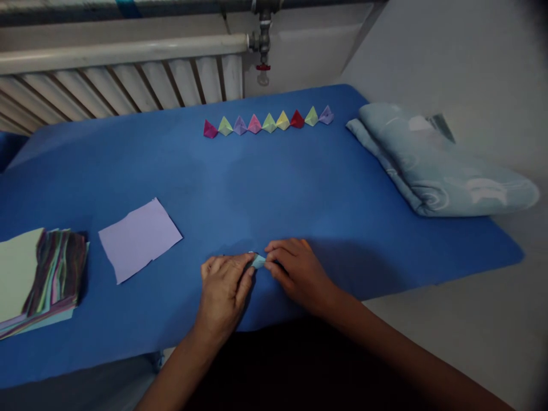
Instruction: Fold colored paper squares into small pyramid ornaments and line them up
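Between my two hands, near the front edge of the blue table, is a small light-blue folded paper (258, 261). My left hand (225, 285) grips its left side, thumb and fingertips closed on it. From the other side, my right hand (297, 271) pinches the right end. Most of the paper's shape is hidden by the fingers. A lilac paper sheet (140, 241) with uneven edges lies flat to the left of my left hand. Along the back of the table stands a row of several small folded paper boats (269, 123) in pink, green, purple, yellow and red.
A thick stack of coloured paper (19, 274) sits at the left edge of the blue table (192, 182). A folded pale-blue blanket (428, 160) lies at the right. Behind the table are a white radiator (128, 83) and a pipe valve with a red handle (263, 67).
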Motion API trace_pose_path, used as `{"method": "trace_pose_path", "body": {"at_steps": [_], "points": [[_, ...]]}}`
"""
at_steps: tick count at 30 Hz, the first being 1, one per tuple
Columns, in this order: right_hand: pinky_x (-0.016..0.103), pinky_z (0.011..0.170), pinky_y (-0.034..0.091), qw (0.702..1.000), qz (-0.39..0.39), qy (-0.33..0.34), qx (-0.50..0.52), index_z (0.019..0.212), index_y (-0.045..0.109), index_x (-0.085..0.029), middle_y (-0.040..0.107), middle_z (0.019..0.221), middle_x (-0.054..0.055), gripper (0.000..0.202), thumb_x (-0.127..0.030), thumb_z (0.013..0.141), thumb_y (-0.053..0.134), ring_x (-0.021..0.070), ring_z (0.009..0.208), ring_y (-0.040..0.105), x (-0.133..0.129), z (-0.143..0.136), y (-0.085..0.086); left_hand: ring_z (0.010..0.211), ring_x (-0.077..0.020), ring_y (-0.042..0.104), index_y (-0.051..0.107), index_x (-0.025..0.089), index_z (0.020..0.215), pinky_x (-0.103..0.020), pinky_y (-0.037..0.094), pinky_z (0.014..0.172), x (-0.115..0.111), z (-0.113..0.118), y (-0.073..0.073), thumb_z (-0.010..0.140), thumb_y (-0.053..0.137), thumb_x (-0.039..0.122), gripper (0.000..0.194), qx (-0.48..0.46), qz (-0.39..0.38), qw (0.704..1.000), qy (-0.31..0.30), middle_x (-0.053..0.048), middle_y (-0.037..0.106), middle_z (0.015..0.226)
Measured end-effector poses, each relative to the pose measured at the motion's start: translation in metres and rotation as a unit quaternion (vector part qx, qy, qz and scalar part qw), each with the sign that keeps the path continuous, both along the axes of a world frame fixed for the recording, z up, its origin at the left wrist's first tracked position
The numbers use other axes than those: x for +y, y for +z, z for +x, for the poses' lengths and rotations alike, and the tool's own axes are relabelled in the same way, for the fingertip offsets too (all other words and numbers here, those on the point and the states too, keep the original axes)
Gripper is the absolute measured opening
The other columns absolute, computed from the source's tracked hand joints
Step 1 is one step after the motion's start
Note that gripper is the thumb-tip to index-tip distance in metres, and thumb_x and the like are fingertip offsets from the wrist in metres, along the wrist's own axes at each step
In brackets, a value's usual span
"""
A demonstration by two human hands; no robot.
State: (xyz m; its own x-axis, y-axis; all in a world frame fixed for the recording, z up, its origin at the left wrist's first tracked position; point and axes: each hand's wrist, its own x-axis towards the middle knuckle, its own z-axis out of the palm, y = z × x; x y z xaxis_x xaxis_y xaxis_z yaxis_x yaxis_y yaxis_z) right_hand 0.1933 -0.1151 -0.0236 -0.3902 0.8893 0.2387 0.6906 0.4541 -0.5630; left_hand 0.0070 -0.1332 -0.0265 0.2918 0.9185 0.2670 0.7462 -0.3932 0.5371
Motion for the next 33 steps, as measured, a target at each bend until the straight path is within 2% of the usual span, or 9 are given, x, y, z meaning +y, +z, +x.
{"method": "trace_pose_path", "body": {"at_steps": [14, 24, 33], "points": [[0.034, 0.077, 0.040, 0.999, -0.008, -0.035, -0.010, 0.078, 0.058, -0.019, 0.067, 0.090, 0.005, 0.012, -0.017, 0.088, 0.052, 0.0191, 0.086, 0.059, 0.001, -0.008, 0.002, 0.082, -0.0174, 0.064, 0.064, 0.023, 0.101, -0.040, 0.034, 0.088, 0.006, 0.009, -0.001, 0.091, 0.053, 0.027, 0.015, -0.010, -0.024, 0.997, 0.071, -0.001, 0.073, 0.093], [0.033, 0.074, 0.039, 0.997, 0.001, -0.046, -0.065, 0.077, 0.056, -0.017, 0.064, 0.086, 0.006, 0.014, -0.021, 0.089, 0.051, 0.0190, 0.080, 0.055, 0.003, -0.011, -0.002, 0.081, -0.0184, 0.064, 0.063, 0.020, 0.101, -0.039, 0.036, 0.084, 0.010, 0.013, -0.004, 0.090, 0.055, 0.026, 0.015, 0.011, -0.002, 0.996, 0.087, -0.003, 0.072, 0.090], [0.032, 0.071, 0.037, 0.992, -0.030, -0.046, -0.115, 0.076, 0.056, -0.016, 0.062, 0.083, 0.006, 0.014, -0.021, 0.088, 0.052, 0.0188, 0.077, 0.052, 0.004, -0.015, 0.007, 0.079, -0.0189, 0.063, 0.063, 0.019, 0.098, -0.038, 0.039, 0.081, 0.012, 0.015, -0.006, 0.088, 0.057, 0.028, 0.014, 0.026, 0.015, 0.994, 0.101, -0.002, 0.070, 0.082]]}}
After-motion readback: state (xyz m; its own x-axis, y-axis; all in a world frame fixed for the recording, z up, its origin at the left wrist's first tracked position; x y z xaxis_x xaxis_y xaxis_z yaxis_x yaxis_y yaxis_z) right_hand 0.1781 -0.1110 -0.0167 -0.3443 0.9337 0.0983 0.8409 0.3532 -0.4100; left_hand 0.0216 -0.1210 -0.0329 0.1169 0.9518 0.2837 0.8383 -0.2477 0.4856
